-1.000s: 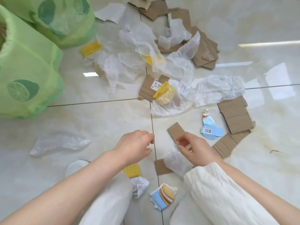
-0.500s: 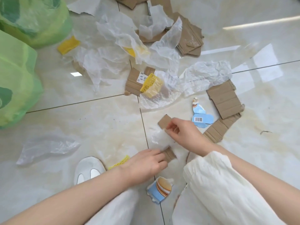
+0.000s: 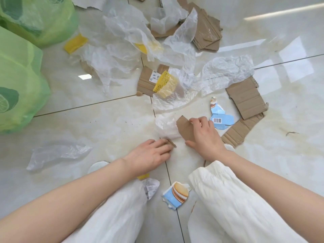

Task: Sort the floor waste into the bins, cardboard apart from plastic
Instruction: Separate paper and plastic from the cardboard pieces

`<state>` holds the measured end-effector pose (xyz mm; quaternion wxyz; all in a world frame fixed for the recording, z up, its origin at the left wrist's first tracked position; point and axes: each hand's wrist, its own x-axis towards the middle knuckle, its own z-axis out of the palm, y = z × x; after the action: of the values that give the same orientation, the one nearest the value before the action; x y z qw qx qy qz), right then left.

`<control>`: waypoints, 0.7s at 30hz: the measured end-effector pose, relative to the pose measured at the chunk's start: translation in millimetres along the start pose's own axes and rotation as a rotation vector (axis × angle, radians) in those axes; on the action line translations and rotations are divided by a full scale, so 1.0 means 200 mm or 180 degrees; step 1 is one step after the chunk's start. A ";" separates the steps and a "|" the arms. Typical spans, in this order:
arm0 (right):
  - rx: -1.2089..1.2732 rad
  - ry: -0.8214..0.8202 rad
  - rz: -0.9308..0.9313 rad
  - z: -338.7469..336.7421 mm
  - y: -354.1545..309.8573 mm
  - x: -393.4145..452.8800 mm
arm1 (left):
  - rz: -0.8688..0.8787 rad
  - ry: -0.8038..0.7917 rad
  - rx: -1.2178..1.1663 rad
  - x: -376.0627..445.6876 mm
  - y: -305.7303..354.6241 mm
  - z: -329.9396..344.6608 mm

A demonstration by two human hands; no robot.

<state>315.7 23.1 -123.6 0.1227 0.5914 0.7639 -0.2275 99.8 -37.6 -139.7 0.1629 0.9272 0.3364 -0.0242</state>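
Cardboard scraps being gathered, sorting barely begun
Right hand (image 3: 204,135) pinches a cardboard piece (image 3: 185,129); left hand (image 3: 150,155) grips a smaller scrap (image 3: 172,143); plastic film (image 3: 57,152) and cardboard lie beyond, green-lined bins (image 3: 19,81) far left

Cardboard and plastic strewn over floor tiles
Brown cardboard scrap (image 3: 185,129) overlaps crumpled white plastic (image 3: 165,126) (mid-floor); green-lined bins (image 3: 19,81) at left edge.

Two green-lined bins (image 3: 19,71) stand far left. Brown cardboard scraps (image 3: 245,98) lie right of the white crumpled plastic sheets (image 3: 122,55). A clear plastic bag (image 3: 57,152) lies before the bins.
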 end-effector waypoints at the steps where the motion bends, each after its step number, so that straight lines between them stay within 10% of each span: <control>1: -0.0001 -0.0015 0.0036 0.01 0.00 0.00 | -0.0081 0.0032 0.0008 -0.01 -0.03 -0.01; 10: 0.0549 -0.0271 0.0227 -0.01 -0.02 0.05 | -0.1622 0.0309 -0.1222 -0.04 -0.07 -0.02; 21: 0.0589 -0.1088 -0.0984 -0.07 -0.12 -0.09 | -0.1601 -0.0509 -0.2270 -0.10 0.01 -0.19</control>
<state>299.6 9.8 -98.6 0.1592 0.4292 0.7893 -0.4092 82.8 -38.8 -99.3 0.4872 0.6975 0.5252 -0.0171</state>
